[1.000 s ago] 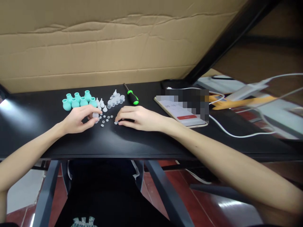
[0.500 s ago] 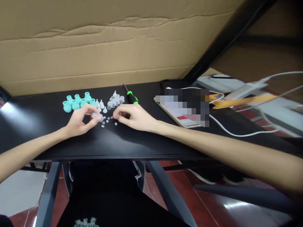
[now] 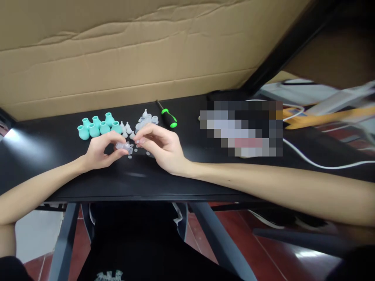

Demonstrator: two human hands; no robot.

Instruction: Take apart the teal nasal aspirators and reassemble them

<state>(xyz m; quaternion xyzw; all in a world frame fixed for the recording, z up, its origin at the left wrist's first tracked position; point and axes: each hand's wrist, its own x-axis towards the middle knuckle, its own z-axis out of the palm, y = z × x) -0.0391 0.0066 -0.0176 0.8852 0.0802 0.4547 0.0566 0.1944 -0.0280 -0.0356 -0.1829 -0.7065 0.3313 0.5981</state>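
Observation:
My left hand (image 3: 104, 152) pinches a translucent plastic piece, a short tube-like part (image 3: 124, 147), between thumb and fingertips, its end facing right. Close beside it, my right hand (image 3: 161, 146) has thumb and forefinger pressed together; a tiny pale bit shows at the tips, too small to name. Several small translucent rings or discs (image 3: 135, 150) lie on the black table (image 3: 164, 185) under and between the hands. Behind my left hand, several turquoise bulbs (image 3: 104, 127) stand with their openings up. White funnel-tipped pieces (image 3: 128, 128) sit between them and a group of clear plastic parts (image 3: 147, 120).
A screwdriver with a black and green handle (image 3: 169, 118) lies behind my right hand. Farther right are a blurred-out flat device (image 3: 241, 132), a white cable (image 3: 310, 164) and a yellow item (image 3: 316, 117). A cardboard wall (image 3: 131, 58) closes off the back.
My right hand has moved from the loose rings toward the clear piece in my left hand. That piece has tilted slightly. The camera view has shifted a little.

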